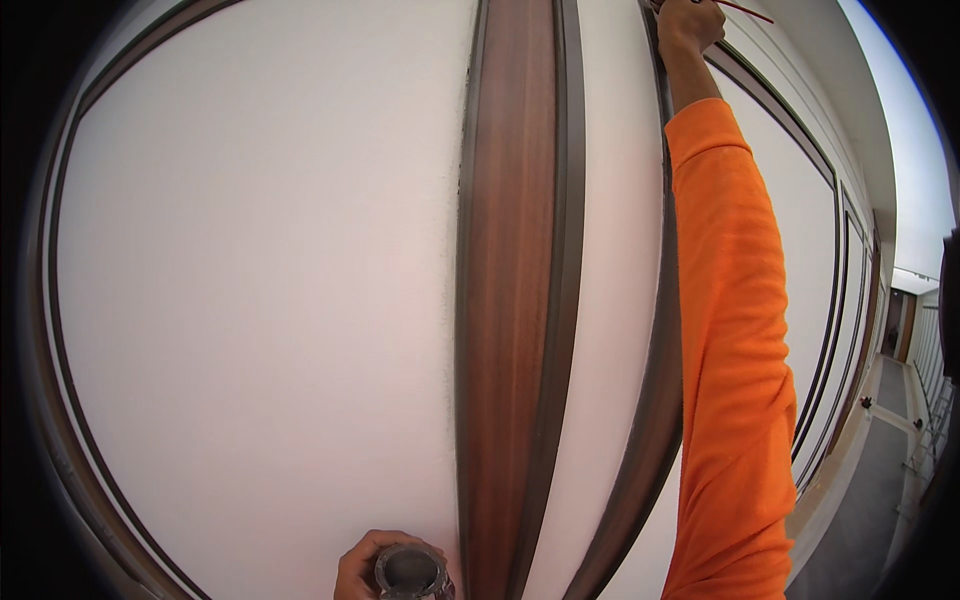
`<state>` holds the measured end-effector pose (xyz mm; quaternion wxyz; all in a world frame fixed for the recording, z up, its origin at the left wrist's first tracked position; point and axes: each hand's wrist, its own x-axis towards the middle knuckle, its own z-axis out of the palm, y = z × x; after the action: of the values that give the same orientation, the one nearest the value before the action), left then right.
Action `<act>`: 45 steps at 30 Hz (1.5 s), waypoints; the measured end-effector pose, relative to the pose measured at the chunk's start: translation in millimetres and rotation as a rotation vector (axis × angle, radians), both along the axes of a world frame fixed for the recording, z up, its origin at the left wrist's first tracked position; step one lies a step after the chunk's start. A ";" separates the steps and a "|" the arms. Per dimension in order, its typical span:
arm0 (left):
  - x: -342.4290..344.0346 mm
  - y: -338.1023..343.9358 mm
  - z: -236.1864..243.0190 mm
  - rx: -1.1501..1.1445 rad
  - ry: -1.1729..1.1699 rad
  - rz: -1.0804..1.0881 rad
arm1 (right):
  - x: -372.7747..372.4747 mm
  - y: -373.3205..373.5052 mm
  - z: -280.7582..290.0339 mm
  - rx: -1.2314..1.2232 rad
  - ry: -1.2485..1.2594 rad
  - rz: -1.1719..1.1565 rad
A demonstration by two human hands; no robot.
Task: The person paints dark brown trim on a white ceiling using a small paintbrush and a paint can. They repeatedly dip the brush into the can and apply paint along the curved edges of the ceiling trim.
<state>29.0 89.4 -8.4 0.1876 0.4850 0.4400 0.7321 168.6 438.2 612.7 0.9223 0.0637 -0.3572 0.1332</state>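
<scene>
At the lower edge my left hand [357, 568] is closed round a small open cup [411, 571], dark inside, with a smeared rim. Far up at the top right, my right arm in an orange sleeve [728, 330] is stretched out. Its hand, my right hand [690, 24], is closed on a thin stick with a reddish handle [748, 12], like a slim brush; its working end is hidden. That hand is beside the dark edge strip [660, 90] of a panel. A brown wood-toned vertical strip [508, 300] with dark borders stands between the white panels.
A large white panel [250, 300] fills the left, framed by dark trim [57, 250]. Dark smudges run along its right edge. On the right, a corridor with a grey floor strip [870, 500] runs back beside a metal railing [935, 375].
</scene>
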 end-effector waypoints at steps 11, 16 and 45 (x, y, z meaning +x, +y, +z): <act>-41.6 10.0 -6.3 0.002 0.005 -0.028 | -38.7 11.7 1.5 -0.004 0.023 -0.127; -46.9 12.3 -8.6 -0.009 0.001 -0.049 | -36.4 4.2 -5.1 -0.051 -0.083 -0.201; -68.7 6.2 -12.1 -0.034 0.002 -0.107 | -51.4 16.2 -0.8 -0.108 0.061 -0.292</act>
<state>-39.7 95.6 -20.5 0.2342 0.5055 0.4258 0.7130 117.1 454.4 611.8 0.9444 -0.0344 -0.3266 0.0146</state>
